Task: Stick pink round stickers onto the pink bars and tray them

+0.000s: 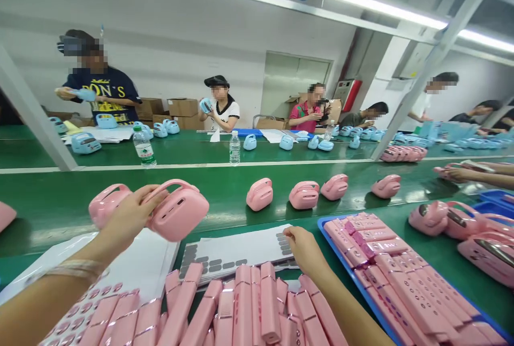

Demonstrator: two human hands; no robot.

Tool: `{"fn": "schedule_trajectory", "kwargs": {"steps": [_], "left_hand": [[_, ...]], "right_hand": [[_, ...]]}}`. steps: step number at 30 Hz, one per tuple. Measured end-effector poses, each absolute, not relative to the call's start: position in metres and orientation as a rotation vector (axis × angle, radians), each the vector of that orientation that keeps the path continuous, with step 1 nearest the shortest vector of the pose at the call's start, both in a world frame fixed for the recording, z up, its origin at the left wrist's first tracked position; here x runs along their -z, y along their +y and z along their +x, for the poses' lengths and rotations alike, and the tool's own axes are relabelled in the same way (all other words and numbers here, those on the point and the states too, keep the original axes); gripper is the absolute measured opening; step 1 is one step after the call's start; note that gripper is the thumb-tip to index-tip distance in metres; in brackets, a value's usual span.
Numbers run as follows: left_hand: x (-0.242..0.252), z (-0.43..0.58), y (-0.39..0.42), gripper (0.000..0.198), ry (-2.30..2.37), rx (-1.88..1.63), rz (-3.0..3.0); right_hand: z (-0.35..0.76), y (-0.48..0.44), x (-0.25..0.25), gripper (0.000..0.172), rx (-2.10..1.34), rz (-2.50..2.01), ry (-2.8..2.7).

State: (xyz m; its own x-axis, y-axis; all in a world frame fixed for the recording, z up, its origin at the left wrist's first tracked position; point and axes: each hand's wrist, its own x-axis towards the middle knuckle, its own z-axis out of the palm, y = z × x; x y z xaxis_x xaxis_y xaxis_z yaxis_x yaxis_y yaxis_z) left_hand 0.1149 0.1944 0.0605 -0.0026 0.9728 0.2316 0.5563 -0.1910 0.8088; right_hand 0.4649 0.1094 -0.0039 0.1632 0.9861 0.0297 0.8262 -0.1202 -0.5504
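Left fingers (138,200) clamped on pink plastic unit's handle (172,185); right fingertips (289,232) bunched together on grey-dotted sticker sheet (236,252).

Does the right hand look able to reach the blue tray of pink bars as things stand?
Probably yes: the right hand rests on the grey-keyed sheet just beside the blue tray, and nothing stands between them.
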Motion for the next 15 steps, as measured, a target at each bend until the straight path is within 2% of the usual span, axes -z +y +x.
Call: {"fn": "schedule_trajectory", "kwargs": {"steps": [3,9,12,15], "left_hand": [[-0.060,0.123,0.253,0.039,1.523,-0.891,2.044],[-0.003,0.145,0.321,0.019,1.516,-0.705,2.281],[0.011,0.142,0.331,0.026,1.521,-0.693,2.315],[0.003,0.123,0.327,0.038,1.544,-0.759,2.345]], "right_hand": [[0.481,0.136,0.029,0.018,-0.339,-2.127,-1.769],[0.471,0.141,0.051,0.011,-0.088,-2.227,-1.868],[0.473,0.141,0.054,0.013,-0.049,-2.186,-1.922],[0.482,0.146,0.058,0.014,-0.117,-2.128,-1.928]]}}
